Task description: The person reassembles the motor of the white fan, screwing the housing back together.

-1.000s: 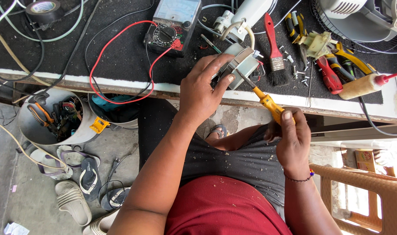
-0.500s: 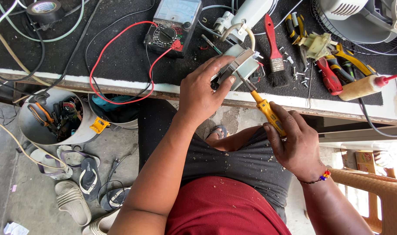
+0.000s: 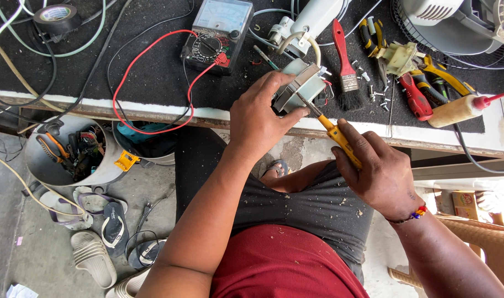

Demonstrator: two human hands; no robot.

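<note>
Materials check, head view:
- motor block [image 3: 299, 88]: bare grey metal, dull sheen, under left hand [image 3: 260, 118].
- screwdriver [image 3: 333, 132]: glossy yellow plastic handle, thin steel shank, in right hand [image 3: 381, 176].
- surface [image 3: 152, 72]: matt black mat, slightly fuzzy; white painted edge, chipped and stained.
- multimeter [image 3: 216, 33]: matt dark plastic case, shiny clear window; leads in smooth red and black rubbery insulation.
- brush [image 3: 344, 63]: glossy red plastic handle, metal ferrule, black bristles.
- glue bottle [image 3: 456, 110]: smooth tan plastic, red tip.
- bucket [image 3: 47, 165]: dull grey metal look.
- shorts [image 3: 312, 207]: matt grey cloth, dusty specks.
- shirt [image 3: 274, 265]: matt red cloth.
- floor [image 3: 42, 259]: rough concrete.
</note>
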